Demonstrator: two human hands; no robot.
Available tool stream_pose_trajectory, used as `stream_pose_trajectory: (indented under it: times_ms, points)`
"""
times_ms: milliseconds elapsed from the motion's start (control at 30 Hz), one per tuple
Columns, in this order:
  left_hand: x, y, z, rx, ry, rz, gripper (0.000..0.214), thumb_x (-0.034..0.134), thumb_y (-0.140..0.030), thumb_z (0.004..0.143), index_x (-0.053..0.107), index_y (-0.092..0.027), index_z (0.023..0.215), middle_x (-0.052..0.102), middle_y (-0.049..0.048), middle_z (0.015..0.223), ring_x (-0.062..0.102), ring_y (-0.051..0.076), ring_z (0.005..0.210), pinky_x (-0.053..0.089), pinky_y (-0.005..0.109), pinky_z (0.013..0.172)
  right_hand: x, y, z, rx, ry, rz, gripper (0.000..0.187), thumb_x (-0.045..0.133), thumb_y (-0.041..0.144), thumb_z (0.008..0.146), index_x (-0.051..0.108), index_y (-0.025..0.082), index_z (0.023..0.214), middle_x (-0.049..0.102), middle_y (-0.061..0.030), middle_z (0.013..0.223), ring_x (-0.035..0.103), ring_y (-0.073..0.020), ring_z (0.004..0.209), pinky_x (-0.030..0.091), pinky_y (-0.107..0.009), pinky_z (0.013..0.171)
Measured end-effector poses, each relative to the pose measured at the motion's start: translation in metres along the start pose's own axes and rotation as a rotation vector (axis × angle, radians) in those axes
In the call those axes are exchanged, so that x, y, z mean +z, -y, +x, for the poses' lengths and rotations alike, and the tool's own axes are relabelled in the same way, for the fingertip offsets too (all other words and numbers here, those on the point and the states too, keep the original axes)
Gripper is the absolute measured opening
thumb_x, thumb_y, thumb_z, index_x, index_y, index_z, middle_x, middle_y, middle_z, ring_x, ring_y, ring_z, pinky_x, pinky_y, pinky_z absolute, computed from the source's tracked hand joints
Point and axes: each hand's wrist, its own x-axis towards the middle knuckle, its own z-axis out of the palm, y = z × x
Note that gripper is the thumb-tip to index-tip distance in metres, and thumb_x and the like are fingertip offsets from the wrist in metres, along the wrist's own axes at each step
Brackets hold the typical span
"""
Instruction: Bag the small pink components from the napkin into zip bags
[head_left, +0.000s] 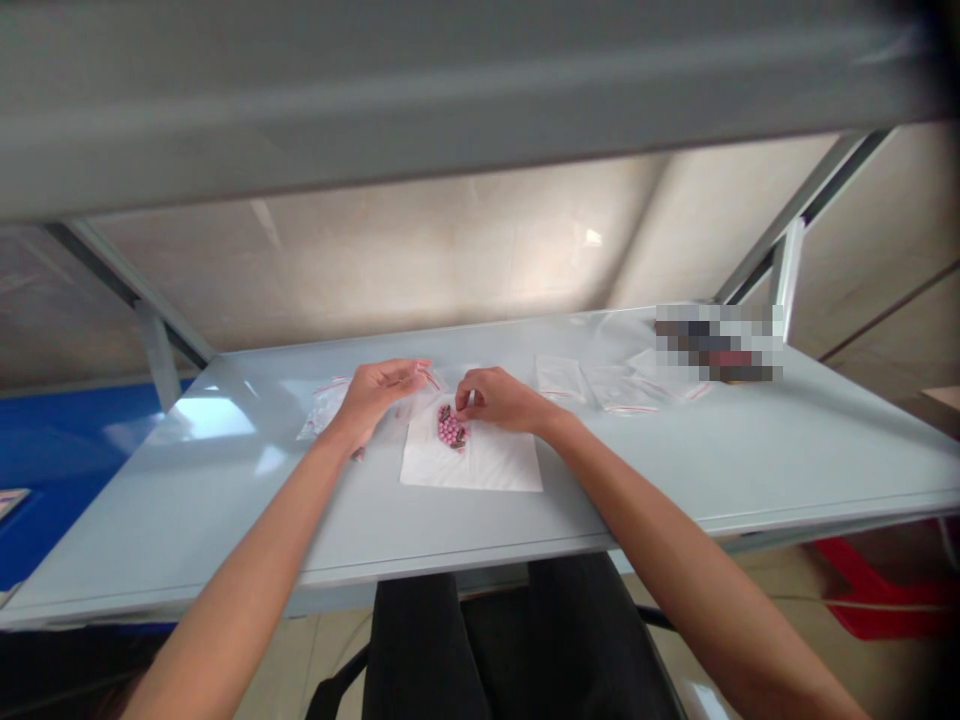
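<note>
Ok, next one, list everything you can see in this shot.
grey metal shelf top: one, pale grey, under the hands
white paper sheet: one, white, middle of the shelf top
pink beads: one small cluster, pink with dark bits, on the sheet
clear zip bags: at least four, clear with red strips, on the shelf top either side of the hands
pixelated patch: one, colours unreadable, far right of the shelf top
blue surface: one, blue, left of the shelf
red plastic container: one, red, on the floor at right
dark trousers: one pair, black, below the shelf edge
left hand: one, bare, above the sheet's left corner
right hand: one, bare, fingers at the beads
</note>
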Motion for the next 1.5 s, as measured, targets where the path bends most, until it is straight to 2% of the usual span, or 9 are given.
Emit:
stream_pose_trajectory:
  times_ms: [133,333,567,767,1033,1133,1233,1367,1500]
  points:
    - [0.0,-0.002,-0.001,-0.015,0.027,0.02,0.041,0.077,-0.049,0.079,0.08,-0.02,0.108,0.077,0.0106,0.111,0.071,0.026,0.103,0.051,0.039,0.099,-0.006,-0.002,-0.002,0.0,-0.019,0.059,0.007,0.07,0.013,0.082,0.076,0.016,0.082,0.074,-0.0052,0.083,0.065,-0.0136,0.072,0.045,-0.023,0.071]
    - [0.005,-0.004,-0.004,-0.031,0.141,0.057,0.042,0.078,-0.052,0.078,0.08,-0.023,0.108,0.076,0.0085,0.116,0.071,0.027,0.105,0.051,0.039,0.099,-0.009,0.014,-0.003,-0.076,-0.328,0.328,0.014,0.067,0.028,0.089,0.075,0.017,0.092,0.073,-0.005,0.093,0.063,-0.0124,0.075,0.048,-0.023,0.069]
    - [0.004,0.002,-0.002,-0.059,0.102,0.023,0.043,0.08,-0.051,0.075,0.08,-0.022,0.108,0.078,0.0087,0.108,0.072,0.024,0.092,0.054,0.034,0.083,-0.007,0.009,0.0,-0.006,-0.311,0.232,0.014,0.063,0.019,0.088,0.075,0.016,0.095,0.075,-0.0041,0.09,0.06,-0.0108,0.069,0.046,-0.023,0.07]
    - [-0.001,0.005,0.002,-0.026,0.019,-0.026,0.045,0.082,-0.05,0.073,0.08,-0.016,0.102,0.077,0.0129,0.108,0.07,0.024,0.093,0.053,0.032,0.082,0.0,0.002,-0.001,0.004,0.002,0.128,0.017,0.069,0.008,0.078,0.08,0.017,0.088,0.077,-0.0034,0.087,0.064,-0.0128,0.072,0.044,-0.022,0.07]
    - [-0.001,0.002,-0.003,-0.056,0.035,0.113,0.05,0.076,-0.055,0.077,0.078,-0.018,0.112,0.078,0.0112,0.106,0.069,0.022,0.081,0.045,0.025,0.055,-0.003,0.008,-0.003,-0.015,-0.213,0.147,0.01,0.069,0.015,0.084,0.079,0.016,0.086,0.076,-0.0053,0.087,0.063,-0.0132,0.072,0.045,-0.024,0.069]
    - [0.003,-0.003,-0.007,0.018,0.08,0.187,0.044,0.077,-0.053,0.078,0.08,-0.02,0.107,0.078,0.0098,0.109,0.071,0.024,0.092,0.052,0.028,0.07,-0.004,0.016,-0.002,-0.054,-0.345,0.271,0.014,0.068,0.025,0.088,0.078,0.016,0.09,0.075,-0.006,0.091,0.063,-0.0128,0.072,0.046,-0.023,0.068]
    - [0.006,-0.006,-0.008,0.076,0.106,0.209,0.04,0.077,-0.051,0.079,0.081,-0.019,0.102,0.078,0.0096,0.108,0.07,0.025,0.098,0.053,0.03,0.081,-0.004,0.019,-0.001,-0.09,-0.309,0.319,0.017,0.067,0.029,0.09,0.078,0.016,0.092,0.075,-0.0062,0.09,0.063,-0.0125,0.072,0.046,-0.023,0.067]
    - [0.005,-0.004,-0.007,0.028,0.06,0.224,0.047,0.074,-0.053,0.08,0.078,-0.017,0.11,0.078,0.0121,0.104,0.07,0.022,0.083,0.05,0.023,0.056,-0.007,0.012,-0.001,-0.019,-0.323,0.249,0.015,0.064,0.021,0.089,0.078,0.016,0.093,0.076,-0.006,0.092,0.063,-0.0129,0.074,0.046,-0.025,0.071]
    - [0.002,-0.001,-0.006,-0.01,0.049,0.214,0.053,0.072,-0.056,0.08,0.075,-0.016,0.116,0.077,0.0117,0.102,0.065,0.017,0.069,0.04,0.019,0.039,-0.005,0.004,-0.003,0.018,-0.141,0.14,0.014,0.073,0.013,0.078,0.081,0.017,0.088,0.076,-0.0045,0.086,0.062,-0.0127,0.069,0.045,-0.024,0.069]
